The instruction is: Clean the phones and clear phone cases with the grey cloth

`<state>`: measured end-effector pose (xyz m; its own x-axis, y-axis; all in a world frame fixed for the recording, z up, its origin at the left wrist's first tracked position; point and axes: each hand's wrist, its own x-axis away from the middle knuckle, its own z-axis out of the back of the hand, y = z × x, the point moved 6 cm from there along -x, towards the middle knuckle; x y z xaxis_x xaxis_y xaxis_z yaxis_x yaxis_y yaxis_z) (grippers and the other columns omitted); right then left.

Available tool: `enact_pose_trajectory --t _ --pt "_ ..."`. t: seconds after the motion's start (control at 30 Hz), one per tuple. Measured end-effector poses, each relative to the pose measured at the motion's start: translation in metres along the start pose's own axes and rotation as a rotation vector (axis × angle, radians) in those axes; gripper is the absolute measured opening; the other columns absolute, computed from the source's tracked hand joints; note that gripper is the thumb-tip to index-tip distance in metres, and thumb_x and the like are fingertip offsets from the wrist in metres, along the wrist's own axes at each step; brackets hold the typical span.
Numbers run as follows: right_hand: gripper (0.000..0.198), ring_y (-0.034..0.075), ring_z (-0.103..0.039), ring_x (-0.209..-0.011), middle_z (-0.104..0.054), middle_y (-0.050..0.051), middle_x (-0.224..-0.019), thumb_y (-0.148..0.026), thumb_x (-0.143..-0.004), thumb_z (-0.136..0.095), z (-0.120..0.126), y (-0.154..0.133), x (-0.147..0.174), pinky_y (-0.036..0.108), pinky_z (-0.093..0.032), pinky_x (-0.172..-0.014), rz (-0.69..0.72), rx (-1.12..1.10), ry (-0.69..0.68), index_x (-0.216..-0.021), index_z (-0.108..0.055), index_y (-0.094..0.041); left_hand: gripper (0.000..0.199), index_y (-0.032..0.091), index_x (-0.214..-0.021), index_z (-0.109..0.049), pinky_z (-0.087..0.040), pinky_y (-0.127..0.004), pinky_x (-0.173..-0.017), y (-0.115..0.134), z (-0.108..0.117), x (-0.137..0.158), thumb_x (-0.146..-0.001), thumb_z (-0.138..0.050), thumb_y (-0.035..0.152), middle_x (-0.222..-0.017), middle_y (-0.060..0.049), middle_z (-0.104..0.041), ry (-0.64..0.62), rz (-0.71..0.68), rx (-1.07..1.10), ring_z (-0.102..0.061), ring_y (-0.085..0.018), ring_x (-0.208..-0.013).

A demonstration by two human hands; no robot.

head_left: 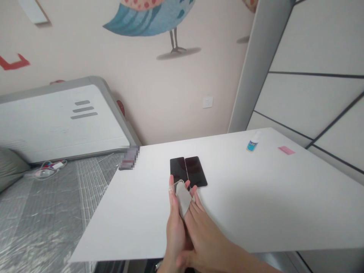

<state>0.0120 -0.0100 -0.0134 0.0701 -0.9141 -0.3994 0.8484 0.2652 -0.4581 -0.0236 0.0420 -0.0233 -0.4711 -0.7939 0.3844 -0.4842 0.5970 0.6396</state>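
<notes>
My left hand (174, 227) and my right hand (203, 223) are pressed together over the front of the white table, with a pale grey, cloth-like piece (183, 198) held between them. A thin light cord loops out at its top near my fingertips. Much of the piece is covered by my hands, so I cannot make out its exact kind. Just beyond my fingertips, two dark-screened flat devices lie side by side on the table: a left one (178, 168) and a slightly larger right one (196, 171).
The white table (256, 212) carries a small bottle with a blue label (252, 144) and a pink packet (286, 150) at back right. A blurred-out object (129, 157) lies at its left edge. Left stands a bed (57, 204); panelled doors (315, 94) rise at right.
</notes>
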Motion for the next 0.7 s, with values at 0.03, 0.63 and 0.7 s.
enact_pose_trajectory --t 0.03,0.63,0.7 --pt "0.114 0.04 -0.006 -0.156 -0.007 0.024 -0.168 -0.067 -0.092 -0.057 -0.007 0.0 0.004 0.064 -0.016 -0.124 0.013 0.003 -0.011 -0.162 0.008 -0.005 0.064 0.049 -0.154 -0.033 -0.038 -0.041 -0.118 0.005 0.0 -0.001 -0.095 -0.053 0.062 -0.145 -0.004 -0.06 -0.02 -0.023 -0.027 -0.059 -0.023 -0.133" --pt "0.058 0.029 -0.053 -0.138 -0.063 0.015 -0.142 -0.022 -0.105 -0.043 -0.039 -0.01 0.031 0.053 -0.034 -0.121 0.122 0.202 0.017 -0.16 -0.029 -0.01 0.067 0.042 -0.155 -0.035 -0.039 -0.046 -0.115 0.033 -0.002 -0.008 -0.094 -0.053 0.063 -0.137 -0.011 -0.065 -0.086 0.007 -0.077 -0.061 -0.027 -0.13" --pt "0.068 0.032 -0.048 -0.142 -0.056 0.018 -0.149 -0.03 -0.103 -0.047 -0.032 -0.005 0.032 0.056 -0.033 -0.12 0.105 0.186 0.008 -0.162 -0.02 -0.008 0.067 0.043 -0.156 -0.034 -0.04 -0.046 -0.114 0.021 -0.002 -0.005 -0.094 -0.052 0.063 -0.137 -0.011 -0.065 -0.084 0.046 -0.049 -0.061 -0.027 -0.13"
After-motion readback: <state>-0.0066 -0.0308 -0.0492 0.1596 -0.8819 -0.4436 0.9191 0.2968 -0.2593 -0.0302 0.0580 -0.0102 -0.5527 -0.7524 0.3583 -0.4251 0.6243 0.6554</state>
